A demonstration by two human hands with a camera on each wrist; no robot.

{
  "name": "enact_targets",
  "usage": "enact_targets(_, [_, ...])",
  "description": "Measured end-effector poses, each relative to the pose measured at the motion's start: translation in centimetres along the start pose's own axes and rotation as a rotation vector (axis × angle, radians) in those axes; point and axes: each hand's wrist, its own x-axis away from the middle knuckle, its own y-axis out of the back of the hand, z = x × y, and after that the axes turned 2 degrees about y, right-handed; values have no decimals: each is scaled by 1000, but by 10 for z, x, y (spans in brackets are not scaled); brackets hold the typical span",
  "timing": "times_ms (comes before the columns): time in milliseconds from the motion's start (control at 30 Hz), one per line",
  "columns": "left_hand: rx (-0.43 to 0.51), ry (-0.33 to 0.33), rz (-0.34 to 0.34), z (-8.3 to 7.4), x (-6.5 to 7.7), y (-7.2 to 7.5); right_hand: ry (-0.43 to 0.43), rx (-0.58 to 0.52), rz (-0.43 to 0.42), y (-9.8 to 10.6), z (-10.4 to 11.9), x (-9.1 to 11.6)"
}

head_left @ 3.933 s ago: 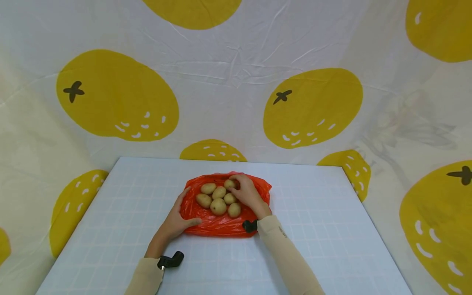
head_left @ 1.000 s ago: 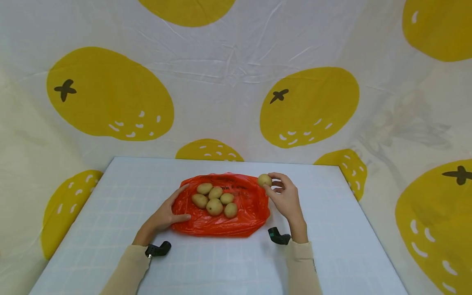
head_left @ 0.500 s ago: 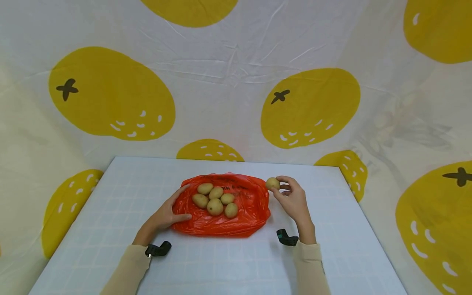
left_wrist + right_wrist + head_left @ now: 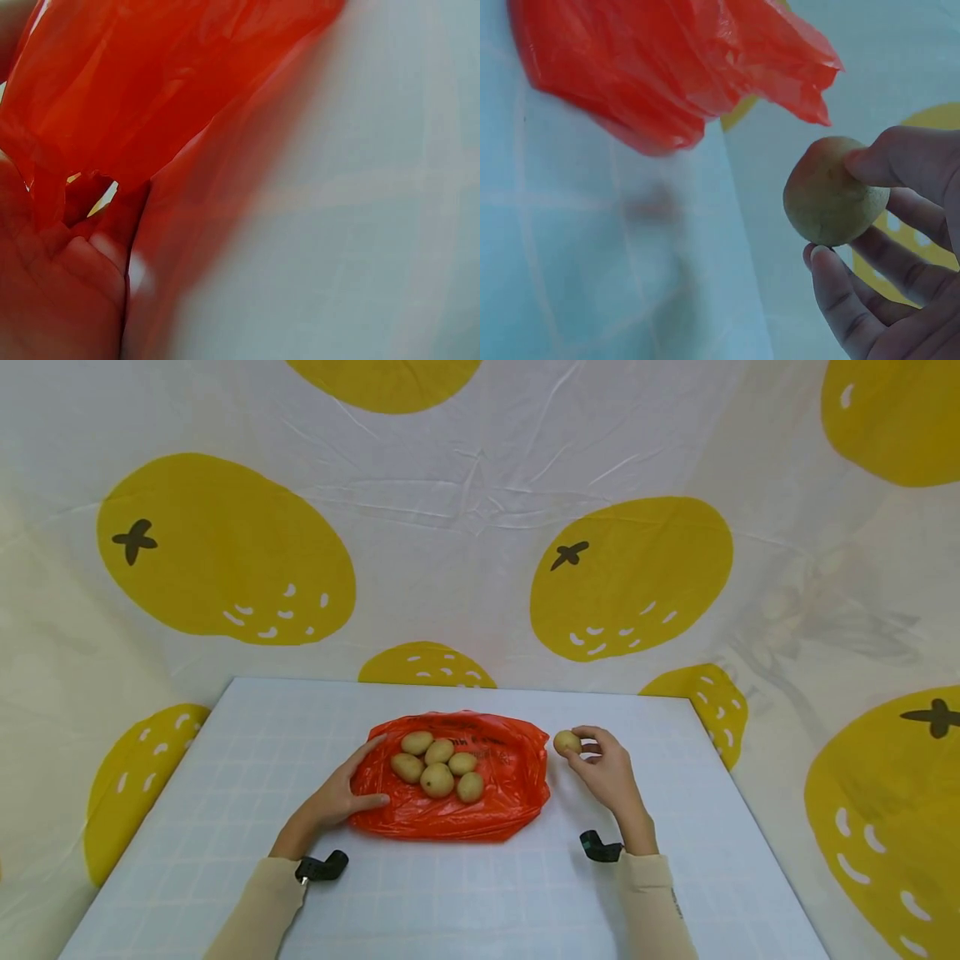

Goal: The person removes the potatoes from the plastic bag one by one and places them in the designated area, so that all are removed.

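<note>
A red plastic bag (image 4: 510,793) lies spread on the table, and several small potatoes (image 4: 437,781) are clustered on its left half. My left hand (image 4: 330,795) holds the bag's left edge, thumb at the front and fingers further back. In the left wrist view, red plastic (image 4: 165,82) stretches right against the palm. My right hand (image 4: 609,772) pinches a single potato (image 4: 567,742) between thumb and fingers, just beyond the bag's right edge. The right wrist view shows that potato (image 4: 829,196) raised off the table, apart from the bag's crumpled corner (image 4: 780,67).
The pale checked table (image 4: 465,902) reaches to a white cloth backdrop (image 4: 450,552) printed with big yellow fruits. Dark print shows on the bag's far part. Each wrist wears a black camera, such as the left one (image 4: 322,866).
Earlier my right hand was among the potatoes on the bag. It has since lifted one away and carried it right, past the bag's edge, and slightly lower. The left hand stays at the bag.
</note>
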Motion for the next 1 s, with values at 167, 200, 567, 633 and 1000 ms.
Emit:
enact_targets(167, [8,-20,6,-1,0,1,-11,8,22,1,-11,-2])
enact_targets(200, [9,-23,6,-1,0,1,-15,11,28,2,-13,-3])
enact_targets(567, [17,-25,11,1,-1,0,-73,51,89,-1,-33,-7])
enact_targets(633, [19,-19,9,1,-1,0,-84,61,95,-2,-35,-7])
enact_targets(1000, [17,-9,9,3,-2,0,-126,85,116,-8,-39,-9])
